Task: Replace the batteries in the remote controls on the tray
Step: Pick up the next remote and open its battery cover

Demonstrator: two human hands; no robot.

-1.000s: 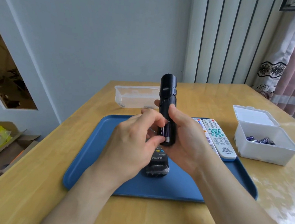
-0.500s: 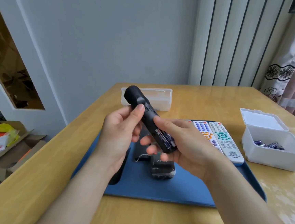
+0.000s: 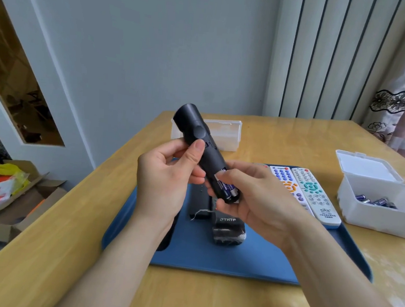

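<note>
Black remote held tilted above tray, gripped by both hands. Left hand closed round middle, thumb on top. Right hand cupped under lower end, fingertip pressed on batteries in open compartment. Below grip: black remotes on tray. Right of grip: two white remotes, battery box.

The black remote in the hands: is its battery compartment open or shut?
Open. The black remote has no cover on; batteries show near the right hand.
</note>
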